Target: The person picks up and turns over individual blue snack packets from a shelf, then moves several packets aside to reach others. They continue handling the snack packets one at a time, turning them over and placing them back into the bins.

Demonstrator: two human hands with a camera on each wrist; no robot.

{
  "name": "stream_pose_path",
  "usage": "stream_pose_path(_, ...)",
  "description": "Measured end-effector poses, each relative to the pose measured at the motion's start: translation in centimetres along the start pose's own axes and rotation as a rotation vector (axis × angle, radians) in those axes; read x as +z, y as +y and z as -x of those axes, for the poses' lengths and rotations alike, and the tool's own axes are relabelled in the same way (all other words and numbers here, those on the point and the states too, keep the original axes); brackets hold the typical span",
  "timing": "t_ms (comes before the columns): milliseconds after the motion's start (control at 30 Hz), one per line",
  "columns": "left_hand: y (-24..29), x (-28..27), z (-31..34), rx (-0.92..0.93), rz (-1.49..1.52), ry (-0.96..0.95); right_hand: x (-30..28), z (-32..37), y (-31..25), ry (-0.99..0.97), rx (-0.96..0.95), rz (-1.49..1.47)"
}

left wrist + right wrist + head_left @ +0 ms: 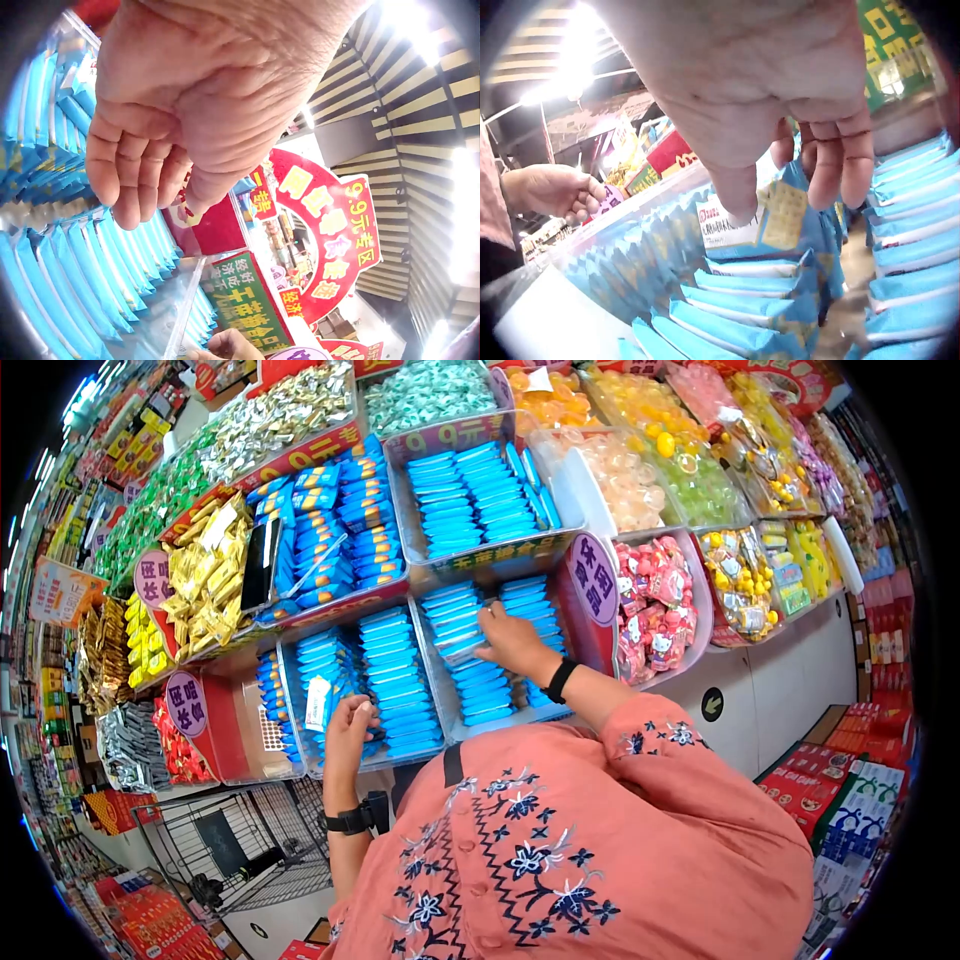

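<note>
We find the right hand (520, 643) nearer the work, its fingers bent and its thumb set against the printed face of a blue packet (786, 214); we judge this a light pinch, with the fingers partly hidden behind. In the head view, the packet lies directly left of the fingertips, its long axis running roughly left to right, across the row of blue packets (482, 695) that extends towards the body. We see the left hand (348, 740) farther off, beyond the bin divider, its fingers loosely bent and holding nothing. The packet is a flat, glossy sachet bearing a white label panel and a pale yellow cracker picture; its face tilts towards the right wrist camera.
</note>
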State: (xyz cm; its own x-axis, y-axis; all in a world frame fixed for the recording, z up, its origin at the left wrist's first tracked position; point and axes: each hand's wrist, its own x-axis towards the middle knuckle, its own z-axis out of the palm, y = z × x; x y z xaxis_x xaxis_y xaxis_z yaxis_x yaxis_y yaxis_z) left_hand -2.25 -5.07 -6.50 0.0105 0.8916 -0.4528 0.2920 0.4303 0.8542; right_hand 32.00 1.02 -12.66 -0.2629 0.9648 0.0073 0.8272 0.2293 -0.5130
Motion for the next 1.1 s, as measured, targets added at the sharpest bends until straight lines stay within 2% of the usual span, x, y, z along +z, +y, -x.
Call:
stream_pose_path(267, -2.8, 0.7, -0.1, -0.062, -0.046, -0.042, 1.2, -0.3, 0.4, 0.052, -0.034, 0.026)
stream_pose_path(333, -2.8, 0.6, 0.3, -0.063, -0.054, -0.039, 0.6, -0.4, 0.3, 0.026, -0.041, 0.037)
stream_pose_path(433, -2.4, 0.2, 0.7, -0.096, -0.031, -0.030, -2.0, -2.4, 0.0, 0.087, -0.021, 0.079)
stream_pose_path(500, -2.4, -0.2, 0.8, -0.083, -0.052, -0.013, -5.5, -5.4, 0.3, 0.288, -0.050, 0.016)
stream_pose_path(567, -2.0, -0.1, 0.9, -0.065, -0.060, -0.010, -9.0, -8.5, 0.6, 0.365, 0.089, -0.020)
stream_pose_path(600, -1.6, -0.1, 0.9, -0.057, -0.060, -0.012, -8.8, -10.1, 2.5, 0.505, 0.017, -0.007)
stream_pose_path(667, -0.8, -0.2, 1.1, -0.039, -0.047, -0.011, -10.6, -11.1, 2.9, 0.385, 0.094, -0.222)
stream_pose_path(767, 0.1, -0.3, 1.3, -0.022, -0.014, 0.006, -13.3, -12.0, 3.0, 0.184, 0.326, -0.444)
stream_pose_path(867, 0.4, -0.3, 1.5, -0.021, -0.016, 0.008, -13.3, -13.0, 5.3, 0.337, 0.309, 0.047)
stream_pose_path(1000, 0.5, -0.3, 1.3, -0.021, -0.017, -0.016, -12.7, -13.3, 7.6, 0.197, 0.523, 0.305)
stream_pose_path(1100, 0.8, -0.2, 1.1, -0.018, -0.007, -0.019, -13.1, -13.5, 7.3, 0.041, 0.553, 0.315)
